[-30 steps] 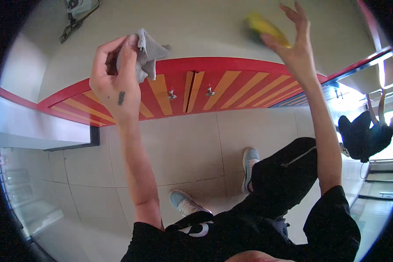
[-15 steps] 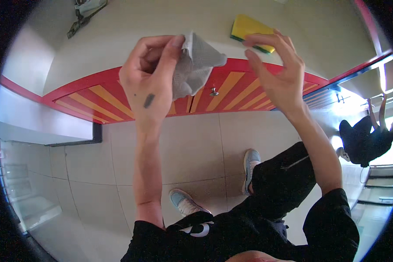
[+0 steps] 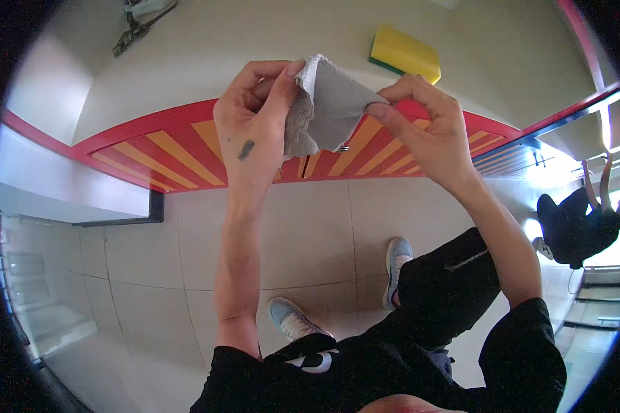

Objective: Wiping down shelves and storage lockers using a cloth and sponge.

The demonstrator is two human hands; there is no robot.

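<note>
A grey-white cloth [image 3: 331, 107], thin and partly folded, is stretched between my two hands above the front edge of the counter. My left hand [image 3: 251, 120] pinches its upper left edge between thumb and fingers. At the other side, my right hand [image 3: 430, 131] grips a corner of it between thumb and forefinger. Just beyond my right hand, a yellow sponge [image 3: 406, 54] with a green underside lies on the counter [image 3: 255, 51].
Red cabinet doors [image 3: 207, 141] with orange stripes face me, a small knob [image 3: 343, 149] partly behind the cloth. A dark object [image 3: 139, 31] lies at the far left. Another person [image 3: 575, 224] in black is off to the right. Below me is a tiled floor [image 3: 303, 234].
My right hand has closed on the cloth's free corner, having been apart from it. My left hand has shifted slightly right, and the cloth is now drawn out between both hands.
</note>
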